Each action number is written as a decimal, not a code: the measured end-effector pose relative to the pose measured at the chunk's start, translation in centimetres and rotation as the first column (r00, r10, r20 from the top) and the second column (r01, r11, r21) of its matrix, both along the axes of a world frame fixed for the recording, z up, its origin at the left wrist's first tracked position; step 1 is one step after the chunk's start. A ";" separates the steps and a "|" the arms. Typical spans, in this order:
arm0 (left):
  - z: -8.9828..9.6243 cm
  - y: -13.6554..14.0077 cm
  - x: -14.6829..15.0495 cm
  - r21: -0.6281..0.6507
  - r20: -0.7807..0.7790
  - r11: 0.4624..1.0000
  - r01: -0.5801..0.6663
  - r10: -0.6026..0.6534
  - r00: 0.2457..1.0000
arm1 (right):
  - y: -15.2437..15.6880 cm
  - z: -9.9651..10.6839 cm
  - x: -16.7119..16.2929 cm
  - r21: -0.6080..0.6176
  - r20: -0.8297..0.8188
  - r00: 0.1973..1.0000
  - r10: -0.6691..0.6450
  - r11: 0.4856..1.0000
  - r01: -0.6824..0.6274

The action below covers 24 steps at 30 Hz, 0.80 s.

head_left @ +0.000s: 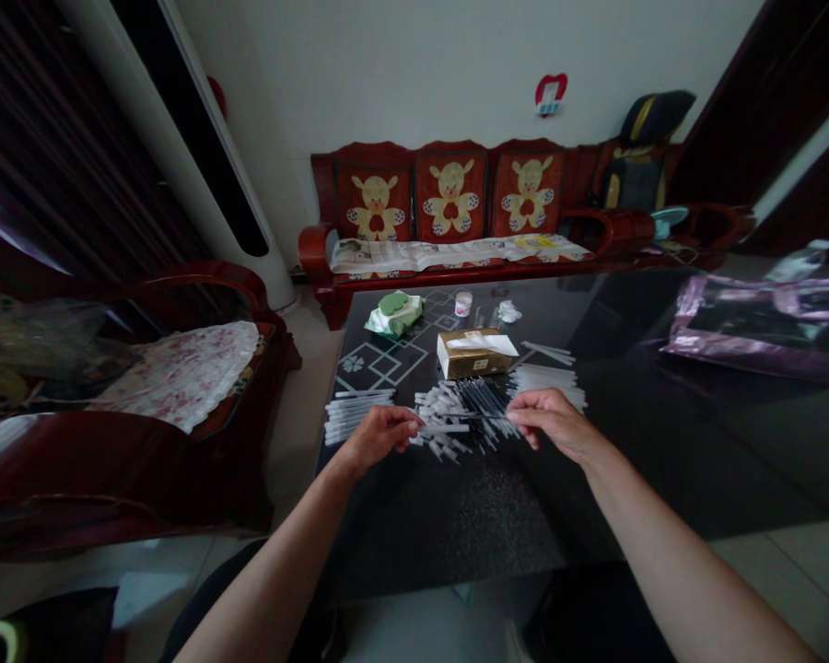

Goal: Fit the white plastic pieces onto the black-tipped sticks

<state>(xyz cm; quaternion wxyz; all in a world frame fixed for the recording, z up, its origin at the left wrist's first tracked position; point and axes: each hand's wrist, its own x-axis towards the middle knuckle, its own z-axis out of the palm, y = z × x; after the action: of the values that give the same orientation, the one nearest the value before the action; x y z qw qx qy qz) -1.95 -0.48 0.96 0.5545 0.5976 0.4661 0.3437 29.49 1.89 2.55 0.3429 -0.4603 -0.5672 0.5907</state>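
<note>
My left hand (pixel 385 433) pinches a slim whitish tube (pixel 449 428), which points right over the table. My right hand (pixel 547 419) has its thumb and fingers closed on a thin dark stick (pixel 487 414) that reaches left toward the tube. Under and between the hands lie a heap of short white caps or tubes (pixel 437 405) and a bundle of thin black rods (pixel 484 396). A row of pale tubes (pixel 359 410) sits beside my left hand. Behind my right hand is a stack of translucent tubes (pixel 545 378), partly hidden.
A gold tissue box (pixel 475 365) stands behind the heap on the dark glossy table (pixel 421 534). Farther back are a green wipes pack (pixel 395 315), a small white cup (pixel 463 304) and crumpled tissue (pixel 508 312). A purple-edged clear bag (pixel 753 331) lies right.
</note>
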 end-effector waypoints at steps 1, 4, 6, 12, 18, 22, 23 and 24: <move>0.0 0.1 -0.1 0.001 0.005 1.000 -0.017 0.017 1.000 | 0.1 0.0 0.1 0.003 -0.020 0.999 -0.027 1.000 0.027; -0.1 0.4 -0.9 0.018 0.012 0.998 -0.064 0.064 0.998 | 0.2 0.2 0.7 -0.006 -0.089 0.991 -0.101 0.995 0.101; -0.1 0.7 -1.4 0.031 0.014 0.996 -0.089 0.089 0.996 | 0.2 0.4 1.1 -0.018 -0.109 0.988 -0.111 0.994 0.110; -0.1 0.9 -2.0 0.040 0.014 0.992 -0.120 0.120 0.993 | -0.1 0.6 1.3 -0.023 -0.120 0.987 -0.103 0.995 0.101; -0.3 0.8 -1.8 0.029 0.014 0.996 -0.087 0.086 0.996 | 0.2 0.3 1.1 -0.028 -0.114 0.988 -0.107 0.994 0.105; -0.3 0.8 -1.7 0.045 -0.016 0.998 -0.055 0.055 0.998 | 0.1 0.1 0.9 -0.020 -0.100 0.990 -0.097 0.995 0.096; -0.3 0.7 -1.6 0.047 -0.022 0.998 -0.044 0.045 0.999 | 0.1 0.1 0.8 -0.021 -0.095 0.992 -0.086 0.996 0.085; -0.3 0.7 -1.6 0.044 -0.024 0.999 -0.029 0.030 0.999 | 0.0 0.2 0.6 -0.022 -0.087 0.994 -0.070 0.997 0.069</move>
<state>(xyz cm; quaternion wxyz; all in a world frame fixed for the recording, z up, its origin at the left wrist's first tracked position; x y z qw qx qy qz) -3.51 0.20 0.64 0.5303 0.6068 0.4742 0.3545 30.13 1.94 2.73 0.3833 -0.4566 -0.5295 0.6034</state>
